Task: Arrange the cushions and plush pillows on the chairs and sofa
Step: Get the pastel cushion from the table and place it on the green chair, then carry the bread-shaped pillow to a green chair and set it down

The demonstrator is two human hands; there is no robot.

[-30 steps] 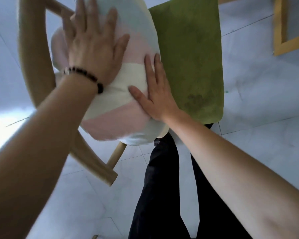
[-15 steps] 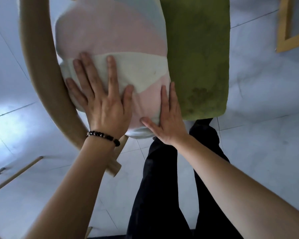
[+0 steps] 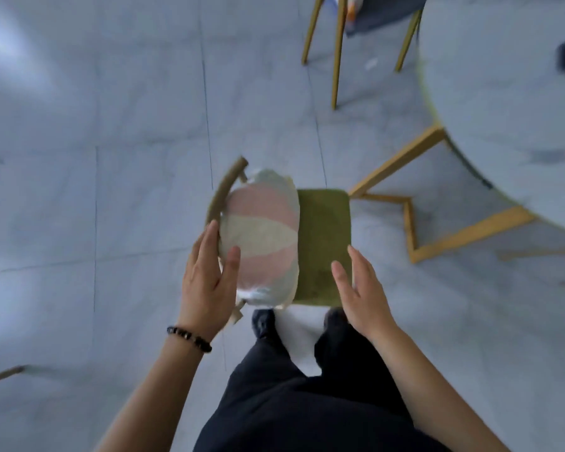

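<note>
Between my hands: plush pillow (image 3: pixel 261 236), long axis pointing away; left hand (image 3: pixel 207 285) nearer, right hand (image 3: pixel 364 288) over green seat (image 3: pixel 323 230); fingers (image 3: pixel 209 239) straight, holding nothing.

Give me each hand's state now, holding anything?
Left hand: open, fingers straight, beside the striped pillow, holding nothing.
Right hand: open, near the green seat, holding nothing.

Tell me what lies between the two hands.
In the head view, the striped pillow and the green chair seat lie between the left hand and right hand.
</note>
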